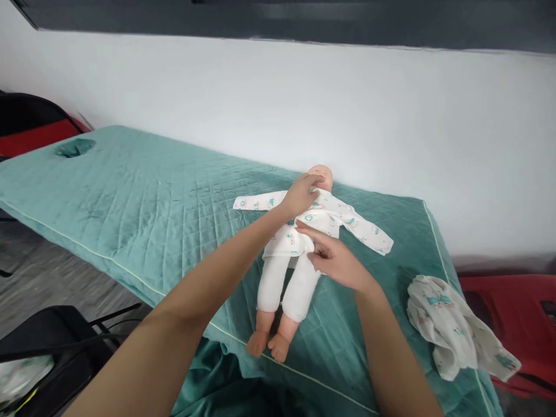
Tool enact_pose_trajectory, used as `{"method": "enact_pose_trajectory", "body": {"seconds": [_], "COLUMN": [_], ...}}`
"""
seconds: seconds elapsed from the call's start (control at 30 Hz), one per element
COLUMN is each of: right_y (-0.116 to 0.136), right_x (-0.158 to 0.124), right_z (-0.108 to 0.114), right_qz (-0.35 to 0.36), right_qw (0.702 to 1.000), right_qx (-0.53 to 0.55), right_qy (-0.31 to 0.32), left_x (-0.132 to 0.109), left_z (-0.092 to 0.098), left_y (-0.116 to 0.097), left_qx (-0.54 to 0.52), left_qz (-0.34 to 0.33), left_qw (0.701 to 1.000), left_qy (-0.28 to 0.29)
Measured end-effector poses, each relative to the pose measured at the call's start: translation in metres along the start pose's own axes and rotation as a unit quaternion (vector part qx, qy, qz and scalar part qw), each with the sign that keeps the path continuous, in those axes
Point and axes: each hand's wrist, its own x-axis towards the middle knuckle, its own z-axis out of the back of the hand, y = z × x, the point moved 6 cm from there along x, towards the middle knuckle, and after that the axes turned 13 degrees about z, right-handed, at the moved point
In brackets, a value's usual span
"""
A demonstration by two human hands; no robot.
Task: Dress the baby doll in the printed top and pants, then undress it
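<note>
A baby doll [285,325] lies on its back on the green quilted bed, head toward the wall and bare feet toward me. It wears white trousers and a white printed baby shirt [367,229] with the sleeves spread out to both sides. My left hand [300,197] is at the collar just below the doll's chin, its fingers closed on the cloth. Lower down, my right hand [332,256] is closed on the shirt's front edge near the waist. The fingertips of both hands are partly hidden.
A crumpled printed garment [443,324] lies at the bed's right edge, partly hanging over it. The quilted bed cover [143,191] has a face hole [75,148] at its far left. Red and black chairs [516,324] stand around the bed. A white wall runs behind.
</note>
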Motion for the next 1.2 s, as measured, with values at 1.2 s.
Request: {"method": "enact_pose_trajectory", "body": {"seconds": [1.2], "right_y": [-0.036], "right_x": [-0.085], "right_z": [-0.027], "right_qz": [0.017], "right_qw": [0.854], "right_qx": [-0.371], "right_qy": [-0.365], "left_x": [-0.191], "left_z": [0.012], "left_y": [0.113], "left_qx": [-0.002], "left_qz": [0.018], "left_qw": [0.999], "left_qy": [-0.037]}}
